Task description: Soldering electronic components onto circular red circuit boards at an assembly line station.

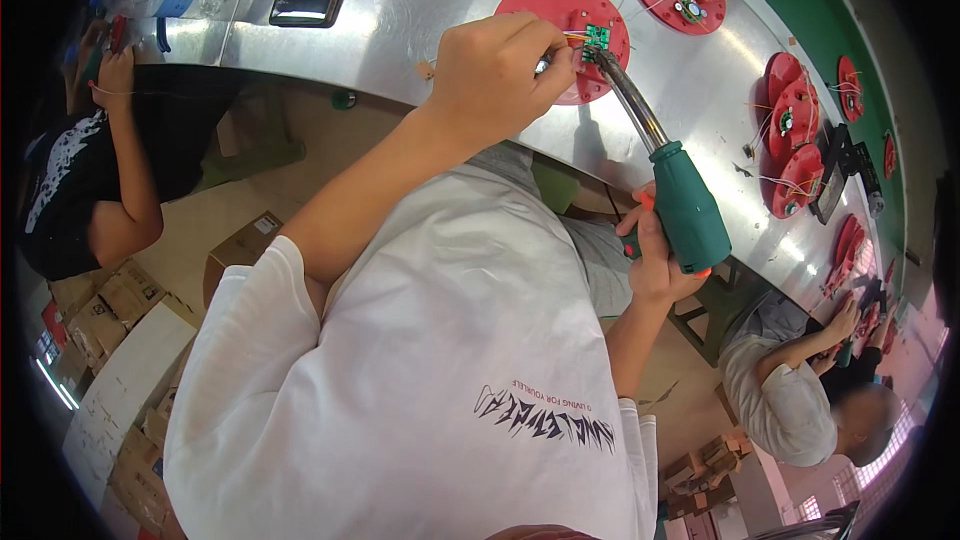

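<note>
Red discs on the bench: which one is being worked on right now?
The red disc nearest the bench's front edge: the left hand steadies it, the screwdriver in the right hand touching its green board.

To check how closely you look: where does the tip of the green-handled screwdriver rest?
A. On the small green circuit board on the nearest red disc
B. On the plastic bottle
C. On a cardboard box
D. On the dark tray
A: the screwdriver, gripped by the right hand, meets the green circuit board on the red disc, beside the left hand.
</note>
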Motion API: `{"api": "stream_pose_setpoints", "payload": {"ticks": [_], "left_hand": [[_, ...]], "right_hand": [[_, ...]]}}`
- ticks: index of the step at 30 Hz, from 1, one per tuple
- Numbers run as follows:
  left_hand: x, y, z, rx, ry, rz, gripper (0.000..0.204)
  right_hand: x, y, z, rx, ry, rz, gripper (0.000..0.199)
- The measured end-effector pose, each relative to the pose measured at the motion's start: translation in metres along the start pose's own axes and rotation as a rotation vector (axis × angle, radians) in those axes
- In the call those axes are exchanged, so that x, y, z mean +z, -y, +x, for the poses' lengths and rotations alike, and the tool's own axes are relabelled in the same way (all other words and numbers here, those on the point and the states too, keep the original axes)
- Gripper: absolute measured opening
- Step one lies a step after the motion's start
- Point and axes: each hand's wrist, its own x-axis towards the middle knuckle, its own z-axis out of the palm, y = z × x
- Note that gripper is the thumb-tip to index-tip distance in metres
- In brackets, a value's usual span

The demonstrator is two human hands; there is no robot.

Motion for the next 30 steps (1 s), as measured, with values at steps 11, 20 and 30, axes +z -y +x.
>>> {"api": "stream_pose_setpoints", "payload": {"ticks": [11,20,30], "left_hand": [[0.001,0.001,0.007,-0.057,-0.010,-0.033,0.011],[-0.001,-0.003,0.009,-0.049,0.016,0.021,0.011],[-0.012,-0.022,0.023,-0.128,0.165,0.002,0.012]], "right_hand": [[-0.008,-0.005,0.006,0.073,0.071,0.024,0.039],[-0.013,-0.014,0.003,-0.081,-0.071,0.027,0.040],[-0.012,-0.016,0.005,-0.108,-0.074,0.033,0.038]]}}
